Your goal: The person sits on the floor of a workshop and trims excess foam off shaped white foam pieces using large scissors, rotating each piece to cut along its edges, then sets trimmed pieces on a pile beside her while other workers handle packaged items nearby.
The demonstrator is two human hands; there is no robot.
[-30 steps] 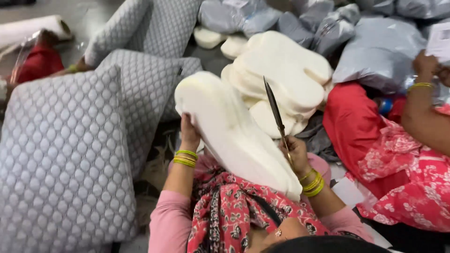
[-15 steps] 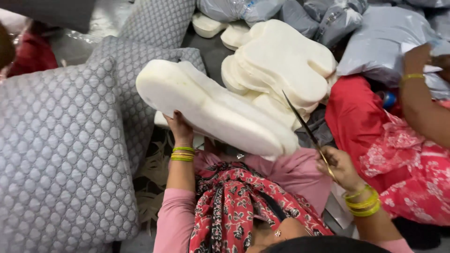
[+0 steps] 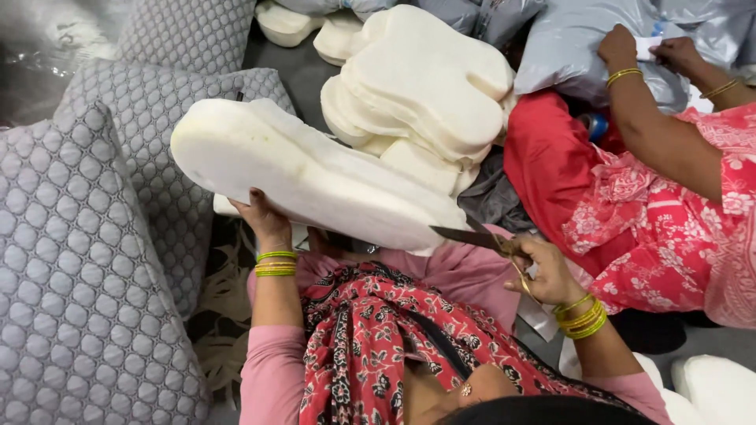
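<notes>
White foam pillow core [image 3: 315, 177], now tipped down flat across the person's lap, is gripped underneath by the left hand [image 3: 266, 220] while the right hand [image 3: 543, 267], closed on scissors [image 3: 472, 236], has brought the blades to its near-right edge.

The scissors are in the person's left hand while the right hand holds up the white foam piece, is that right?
Not quite: the hands are swapped. In the head view the scissors are in the right hand, and the left hand holds up the white foam piece.
</notes>
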